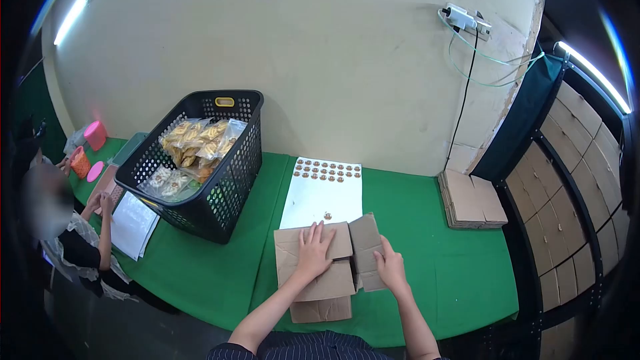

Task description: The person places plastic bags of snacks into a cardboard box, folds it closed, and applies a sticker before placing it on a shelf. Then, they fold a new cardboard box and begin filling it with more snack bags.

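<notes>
A brown cardboard box lies in front of me on the green-covered table, with one flap turned out to the right and another toward me. My left hand rests spread on top of the box, fingers apart and pressing on the cardboard. At the right side, my right hand grips the edge of the outturned flap. Just behind the box is a white sheet with rows of small round brown stickers; its near end goes under the cardboard.
A black perforated basket with bagged snacks stands at the left. Flattened cardboard boxes are stacked at the back right, beside a rack of cartons. Another person works at the far left near papers.
</notes>
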Motion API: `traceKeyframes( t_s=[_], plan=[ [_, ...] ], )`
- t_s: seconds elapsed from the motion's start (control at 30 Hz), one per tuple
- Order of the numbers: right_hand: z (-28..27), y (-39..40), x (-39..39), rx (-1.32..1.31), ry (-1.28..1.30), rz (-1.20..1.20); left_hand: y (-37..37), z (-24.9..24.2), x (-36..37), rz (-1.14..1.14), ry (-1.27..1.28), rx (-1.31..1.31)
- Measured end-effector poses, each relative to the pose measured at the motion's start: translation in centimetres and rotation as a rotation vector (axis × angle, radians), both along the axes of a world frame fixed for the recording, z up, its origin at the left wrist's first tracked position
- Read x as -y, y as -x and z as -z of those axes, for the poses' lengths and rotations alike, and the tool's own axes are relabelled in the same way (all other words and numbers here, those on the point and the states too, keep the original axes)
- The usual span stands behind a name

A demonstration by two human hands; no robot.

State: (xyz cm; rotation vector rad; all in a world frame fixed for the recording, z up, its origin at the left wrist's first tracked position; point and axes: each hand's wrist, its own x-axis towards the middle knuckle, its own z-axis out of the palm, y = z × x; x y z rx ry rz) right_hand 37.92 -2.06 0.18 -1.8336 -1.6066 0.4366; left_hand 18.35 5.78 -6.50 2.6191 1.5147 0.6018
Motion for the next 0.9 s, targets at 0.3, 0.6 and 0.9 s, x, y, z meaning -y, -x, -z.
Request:
traceKeyframes(
  t_s=[0.3,0.6,0.9],
  plan=[
    [3.8,0.2,2.9,0.178,0.251,0.067,-2.0,5.4,2.1,0.177,0.162,-0.011],
    [5.8,0.6,3.2,-0.209,0.09,-0.065,-0.8,5.9,1.9,0.337,0.184,0.13],
    [8.3,2.6,-0.6,-0.109,0.047,-0.468,-0.8,6.5,0.1,0.148,0.321,0.694]
  ],
)
